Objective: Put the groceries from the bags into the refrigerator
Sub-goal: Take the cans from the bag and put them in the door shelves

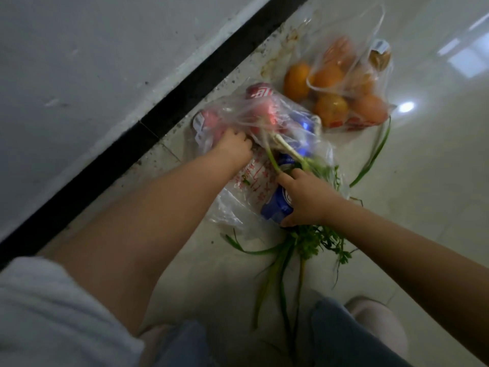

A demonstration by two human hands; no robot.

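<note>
A clear plastic bag [238, 197] lies on the floor, holding red cans [258, 91] and blue cans. My left hand [234, 147] reaches into the bag among the red cans, fingers curled; what it grips is hidden. My right hand [304, 197] is closed around a blue can [276, 205] together with stalks of green herbs and scallions [293, 247] that trail toward my feet. A second clear bag [370, 83] of oranges [330, 108] sits to the right rear, with one orange [296, 79] outside it.
A white wall [92, 62] with a black baseboard [185, 88] runs diagonally along the left. The glossy tiled floor [436, 168] extends to the right. A loose scallion leaf [375, 157] lies beside the bags. My legs and slippers [375, 327] are at the bottom.
</note>
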